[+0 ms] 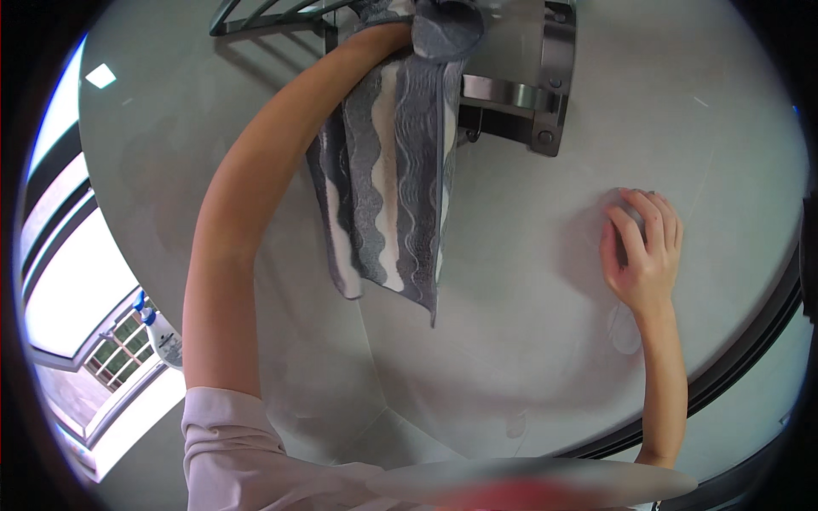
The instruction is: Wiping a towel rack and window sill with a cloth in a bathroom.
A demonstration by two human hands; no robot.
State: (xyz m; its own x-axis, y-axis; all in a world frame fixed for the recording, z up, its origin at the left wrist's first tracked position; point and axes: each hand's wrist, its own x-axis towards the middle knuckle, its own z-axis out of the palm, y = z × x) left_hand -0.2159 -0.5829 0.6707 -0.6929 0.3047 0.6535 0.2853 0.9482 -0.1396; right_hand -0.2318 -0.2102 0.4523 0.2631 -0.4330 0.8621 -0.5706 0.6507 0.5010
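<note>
A grey towel (413,170) with wavy cream stripes hangs from the rack, its lower corner pointing down. My left arm stretches up to the towel's top, where my left hand (397,36) goes in behind a bunched grey fold (447,32). That fold covers the fingers, so their grip is out of sight. Over on the right, my right hand (649,243) rests against the grey wall surface with bent fingers set apart from the thumb. Nothing I can make out is held in it; the gap under the palm looks dark.
A metal towel rack (557,77) with a small hook (474,134) is fixed beside the towel; dark bars (273,19) stick out at the upper left. A white spray bottle (162,336) with a blue head stands near the bright window. A dark frame edge (741,358) curves along the lower right.
</note>
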